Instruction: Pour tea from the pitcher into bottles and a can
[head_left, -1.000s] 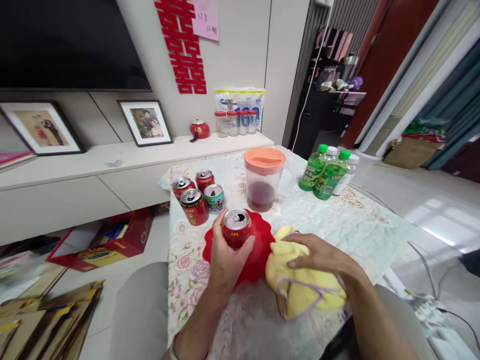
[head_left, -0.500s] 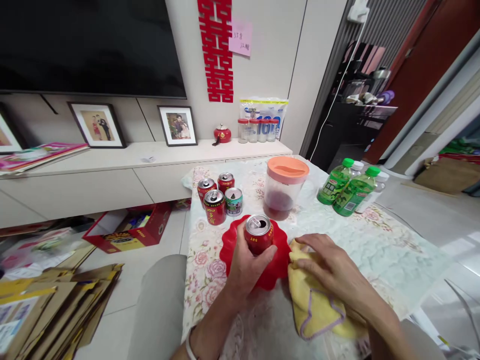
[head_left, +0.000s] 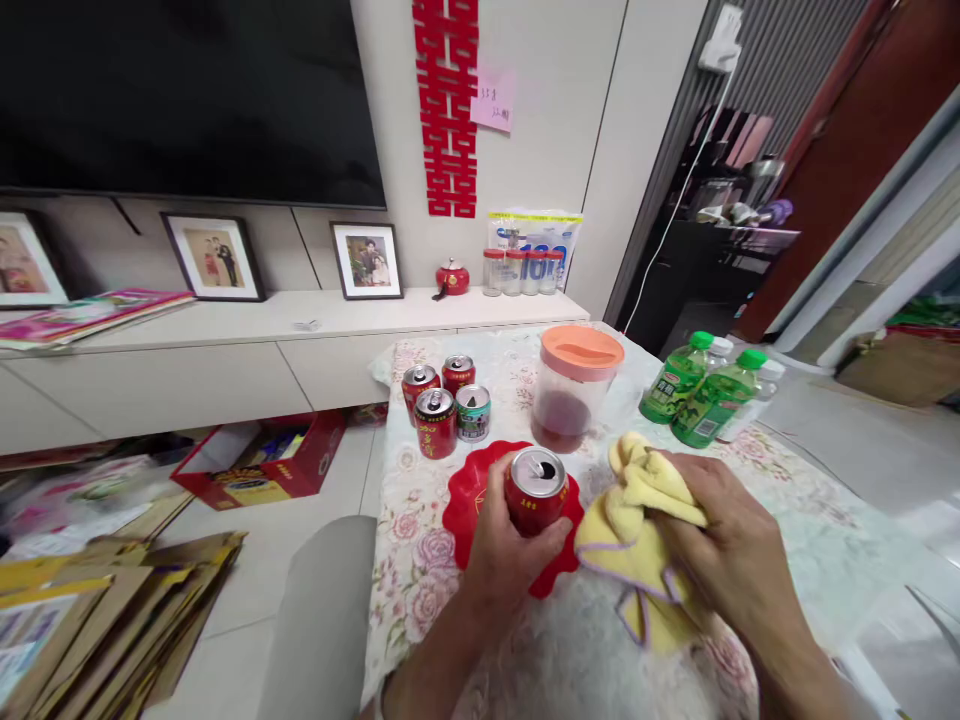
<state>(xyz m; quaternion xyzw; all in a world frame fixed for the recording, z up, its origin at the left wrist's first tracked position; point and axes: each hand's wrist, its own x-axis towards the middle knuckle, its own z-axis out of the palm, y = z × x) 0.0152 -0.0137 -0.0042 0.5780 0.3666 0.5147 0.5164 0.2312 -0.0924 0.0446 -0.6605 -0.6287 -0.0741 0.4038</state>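
Observation:
My left hand [head_left: 510, 540] is wrapped round an opened red drink can [head_left: 537, 490], upright above a red scalloped plate [head_left: 469, 490]. In my right hand [head_left: 724, 530] a yellow cloth [head_left: 637, 510] with purple edging is bunched between thumb and fingers, and its lower part hangs down. Just behind the plate stands a clear pitcher [head_left: 566, 400] with an orange lid and dark liquid in the bottom. To its left several opened cans are grouped, a red can [head_left: 436, 425] and a green one [head_left: 473, 413] in front.
Green-capped bottles [head_left: 709, 395] stand on the right side of the table under a floral tablecloth [head_left: 420, 550]. Behind is a long white cabinet [head_left: 337, 320] with framed photos and lidded jars. On the floor at left lie a red box [head_left: 255, 460] and flattened cardboard [head_left: 127, 610].
My right hand has gripped the yellow cloth and lifted part of it off the table. My left hand still holds the red can. The view has shifted slightly.

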